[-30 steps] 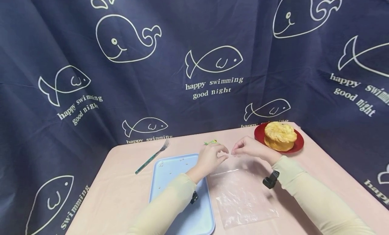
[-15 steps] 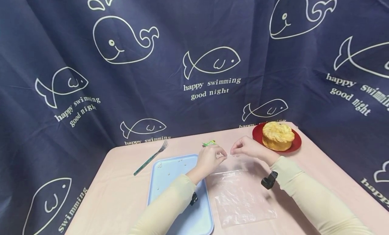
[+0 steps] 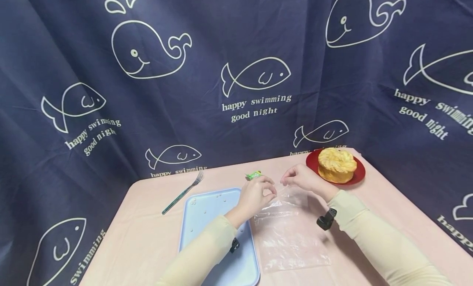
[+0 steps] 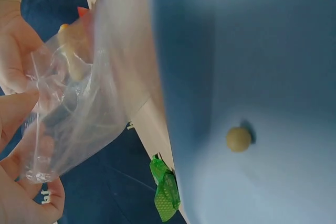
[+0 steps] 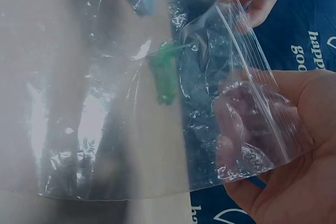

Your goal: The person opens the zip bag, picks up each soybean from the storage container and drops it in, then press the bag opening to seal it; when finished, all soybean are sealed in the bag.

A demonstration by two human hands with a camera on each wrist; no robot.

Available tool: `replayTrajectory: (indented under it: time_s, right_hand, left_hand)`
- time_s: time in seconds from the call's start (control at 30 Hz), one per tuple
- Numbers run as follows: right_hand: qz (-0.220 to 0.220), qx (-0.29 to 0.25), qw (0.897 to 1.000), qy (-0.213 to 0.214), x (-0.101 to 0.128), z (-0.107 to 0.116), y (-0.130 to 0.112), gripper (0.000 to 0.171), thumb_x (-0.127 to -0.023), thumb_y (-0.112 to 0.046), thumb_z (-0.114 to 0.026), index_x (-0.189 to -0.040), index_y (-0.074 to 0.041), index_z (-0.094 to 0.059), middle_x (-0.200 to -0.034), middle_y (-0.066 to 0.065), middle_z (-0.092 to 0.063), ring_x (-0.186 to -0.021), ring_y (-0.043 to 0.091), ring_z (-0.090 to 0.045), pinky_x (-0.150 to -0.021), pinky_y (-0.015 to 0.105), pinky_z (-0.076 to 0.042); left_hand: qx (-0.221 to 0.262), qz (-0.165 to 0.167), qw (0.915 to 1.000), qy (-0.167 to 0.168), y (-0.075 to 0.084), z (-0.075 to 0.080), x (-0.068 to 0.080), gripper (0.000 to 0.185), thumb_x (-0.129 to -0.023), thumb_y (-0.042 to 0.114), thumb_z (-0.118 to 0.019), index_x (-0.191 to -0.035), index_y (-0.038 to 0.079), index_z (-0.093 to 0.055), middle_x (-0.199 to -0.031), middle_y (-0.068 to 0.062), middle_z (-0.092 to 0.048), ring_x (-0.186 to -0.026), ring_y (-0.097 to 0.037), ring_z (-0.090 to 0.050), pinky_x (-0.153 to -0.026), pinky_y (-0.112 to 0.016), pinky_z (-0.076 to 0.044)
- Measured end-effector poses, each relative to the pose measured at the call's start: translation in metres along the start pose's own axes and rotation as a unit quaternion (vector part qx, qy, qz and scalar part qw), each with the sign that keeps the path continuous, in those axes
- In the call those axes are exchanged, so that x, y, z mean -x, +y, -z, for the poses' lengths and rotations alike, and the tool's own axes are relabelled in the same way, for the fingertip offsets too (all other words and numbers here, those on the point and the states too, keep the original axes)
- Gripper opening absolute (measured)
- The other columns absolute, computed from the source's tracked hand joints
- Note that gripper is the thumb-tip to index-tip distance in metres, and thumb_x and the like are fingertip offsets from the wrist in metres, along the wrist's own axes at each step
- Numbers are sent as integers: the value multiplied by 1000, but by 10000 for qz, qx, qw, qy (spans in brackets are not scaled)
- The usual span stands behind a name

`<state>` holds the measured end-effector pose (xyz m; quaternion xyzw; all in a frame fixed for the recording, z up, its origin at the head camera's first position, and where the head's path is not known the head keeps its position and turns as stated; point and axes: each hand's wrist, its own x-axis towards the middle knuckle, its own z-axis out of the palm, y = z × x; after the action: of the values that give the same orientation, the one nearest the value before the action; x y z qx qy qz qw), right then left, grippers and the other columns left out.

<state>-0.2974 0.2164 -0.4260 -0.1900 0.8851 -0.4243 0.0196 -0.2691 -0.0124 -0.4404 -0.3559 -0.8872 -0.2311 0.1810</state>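
Both hands are at the mouth of a clear zip-seal plastic bag [image 3: 295, 249], whose lower part reaches down over the pink cloth. My left hand [image 3: 255, 195] pinches one end of the ridged zip strip [image 5: 247, 72] between thumb and fingers. At the other end my right hand [image 3: 308, 179] grips the edge, its fingers showing through the film in the right wrist view. Just behind the left hand lies a green wrapped candy [image 3: 253, 175]. Under the left forearm is a light blue tray [image 3: 236, 261] scattered with small round beige pieces [image 4: 239, 139].
A red plate [image 3: 360, 177] with a round golden bread [image 3: 337, 166] stands at the back right. Left of the tray lies a fork [image 3: 182, 193] with a green handle. A dark blue curtain [image 3: 207, 113] hangs behind the table.
My left fingers have closed from a loose curve into a pinch on the bag. Its upper part now rises between the hands, and its lower edge has shifted slightly left.
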Motion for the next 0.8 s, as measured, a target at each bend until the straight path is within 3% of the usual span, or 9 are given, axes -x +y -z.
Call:
replayTrajectory:
  time_s: [0.4, 0.63, 0.8]
  right_hand:
    - [-179, 190, 9993, 262, -1, 1, -4, 12, -93, -7, -71, -90, 4, -77, -78, 6, -73, -72, 15, -62, -69, 31, -52]
    - [-357, 232, 9986, 305, -1, 1, -3, 12, -94, -8, -71, -92, 1, -77, -78, 4, -73, -72, 18, -64, -69, 32, -54]
    - [-245, -344, 9990, 135, 1, 1, -7, 12, -94, -5, -70, -96, 6, -73, -80, 12, -74, -69, 18, -67, -63, 27, -55]
  left_hand:
    - [93, -217, 9997, 111, 6, 6, 14, 9, -79, 22, -88, -78, 23, -79, -137, 3, -60, -121, -20, -58, -94, -43, -49]
    - [43, -304, 9995, 98, 7, 7, 19, 10, -80, 22, -88, -78, 23, -78, -139, 3, -59, -123, -19, -57, -95, -42, -50]
    - [33, -266, 9992, 312, 3, 8, 17, 11, -78, 19, -89, -78, 21, -78, -133, 0, -61, -113, -18, -62, -93, -38, -51]
